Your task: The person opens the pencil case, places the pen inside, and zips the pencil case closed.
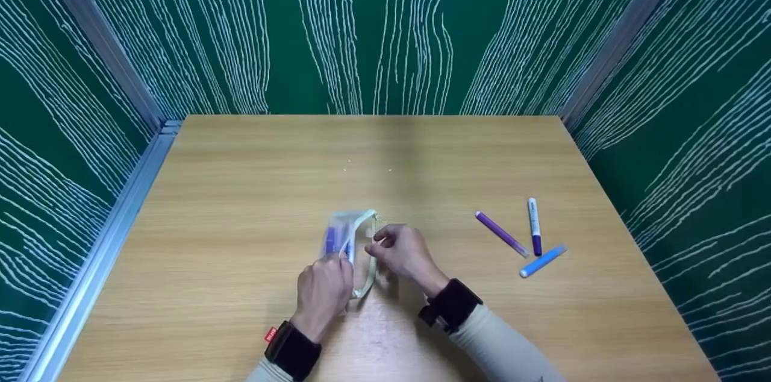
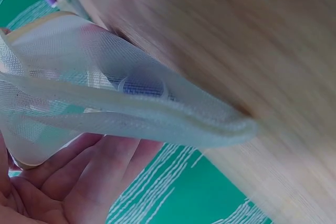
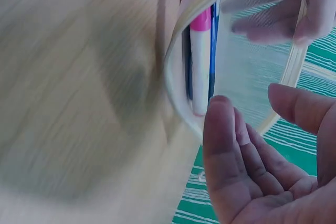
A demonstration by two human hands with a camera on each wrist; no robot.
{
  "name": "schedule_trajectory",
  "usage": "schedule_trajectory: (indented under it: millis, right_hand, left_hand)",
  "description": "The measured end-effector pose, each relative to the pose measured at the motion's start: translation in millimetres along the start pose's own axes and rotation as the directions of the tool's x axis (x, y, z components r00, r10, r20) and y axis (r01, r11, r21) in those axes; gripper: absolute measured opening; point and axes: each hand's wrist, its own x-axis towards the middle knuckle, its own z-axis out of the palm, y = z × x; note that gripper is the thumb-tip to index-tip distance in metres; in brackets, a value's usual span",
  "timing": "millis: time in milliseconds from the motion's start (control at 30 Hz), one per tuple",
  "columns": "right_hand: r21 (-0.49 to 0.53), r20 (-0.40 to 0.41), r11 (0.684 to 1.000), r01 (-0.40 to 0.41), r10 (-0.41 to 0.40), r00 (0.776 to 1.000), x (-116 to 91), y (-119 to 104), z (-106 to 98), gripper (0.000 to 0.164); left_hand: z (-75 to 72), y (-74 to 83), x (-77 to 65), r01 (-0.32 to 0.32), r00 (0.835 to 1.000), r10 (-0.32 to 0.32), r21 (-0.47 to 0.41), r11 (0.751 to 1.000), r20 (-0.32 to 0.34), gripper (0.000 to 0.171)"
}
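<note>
Pouch (image 1: 342,232) sat at near middle of worktop (image 1: 241,189), rim (image 3: 169,66) pinched by left hand (image 1: 325,287), right hand (image 1: 405,252) empty, fingers parted, beside it; judged light, floppy, best held at the rim.

Pink-and-white marker (image 3: 200,72) inside mesh pouch (image 3: 169,62)

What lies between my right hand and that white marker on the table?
Bare tabletop, then the purple marker; the head view shows it.
</note>
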Motion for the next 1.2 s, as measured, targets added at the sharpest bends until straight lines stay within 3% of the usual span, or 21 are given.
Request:
schedule_trajectory:
  millis: [233,800,967,1200]
  right_hand:
    - [-0.112,-0.076,0.993,0.045,-0.054,0.996,-2.8,8.9,-13.8,0.036]
    - [-0.311,-0.245,0.950,0.008,-0.089,0.965,-6.3,46.5,-47.7,0.043]
    - [-0.339,-0.251,0.941,-0.024,-0.065,0.966,-6.4,58.9,-61.0,0.047]
    - [-0.382,-0.264,0.920,-0.089,-0.017,0.964,-2.5,73.5,-81.5,0.048]
  left_hand:
    - [-1.7,-0.1,0.8,-0.011,1.000,0.011,0.004,1.000,-0.009,0.037]
    - [-0.5,-0.8,0.4,-0.016,1.000,0.016,-0.014,1.000,0.001,0.037]
    - [-0.7,-1.6,0.9,-0.023,1.000,0.024,0.007,1.000,-0.013,0.036]
    - [-1.8,-0.6,0.9,-0.006,0.999,0.006,-0.005,1.000,0.033,0.036]
